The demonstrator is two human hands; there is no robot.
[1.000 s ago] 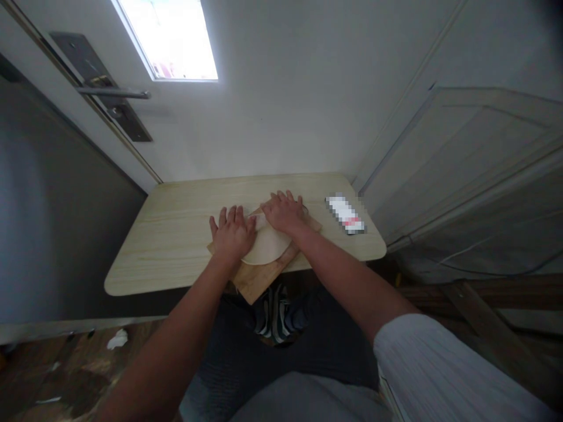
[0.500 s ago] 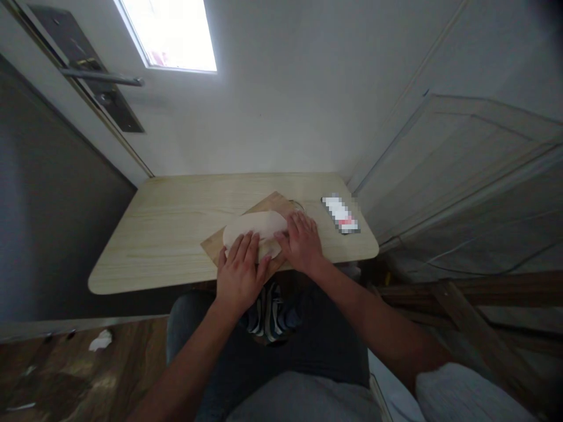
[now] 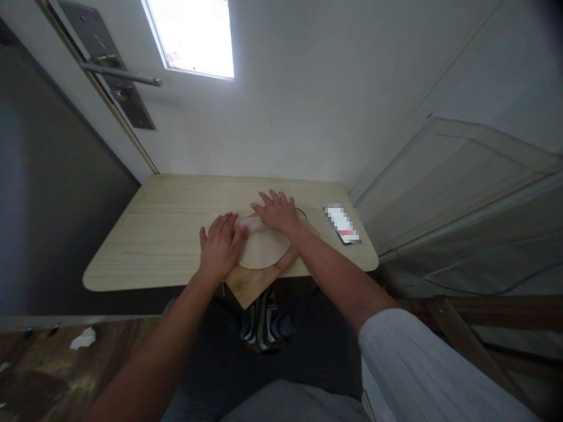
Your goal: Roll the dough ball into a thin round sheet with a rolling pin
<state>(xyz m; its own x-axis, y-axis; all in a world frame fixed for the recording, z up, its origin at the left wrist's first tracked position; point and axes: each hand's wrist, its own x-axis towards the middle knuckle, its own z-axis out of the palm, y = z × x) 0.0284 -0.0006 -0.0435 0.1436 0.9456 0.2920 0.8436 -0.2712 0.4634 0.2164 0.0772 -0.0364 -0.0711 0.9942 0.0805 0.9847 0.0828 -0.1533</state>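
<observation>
A thin, pale, rounded sheet (image 3: 264, 249) lies on a tan wooden board (image 3: 246, 285); I cannot tell what the sheet is made of. The board sits tilted on the table, one corner jutting over the front edge. My left hand (image 3: 220, 246) rests against the sheet's left side, its fingers extended and the thumb on the sheet. Across the sheet's far part reaches my right hand (image 3: 278, 212), palm down with fingers spread, hiding that edge. Just right of it, part of a thin curved rim (image 3: 301, 214) shows.
A phone (image 3: 342, 224) with a blurred screen lies at the right of the light wooden table (image 3: 149, 234). Behind the table rises a white door with a metal handle (image 3: 121, 74). My legs are under the front edge, and crumpled white paper (image 3: 83, 338) lies on the floor.
My right hand has moved away from me, to the sheet's far edge, and its fingers have spread. The left hand has shifted slightly left. The board now sticks out farther over the front edge.
</observation>
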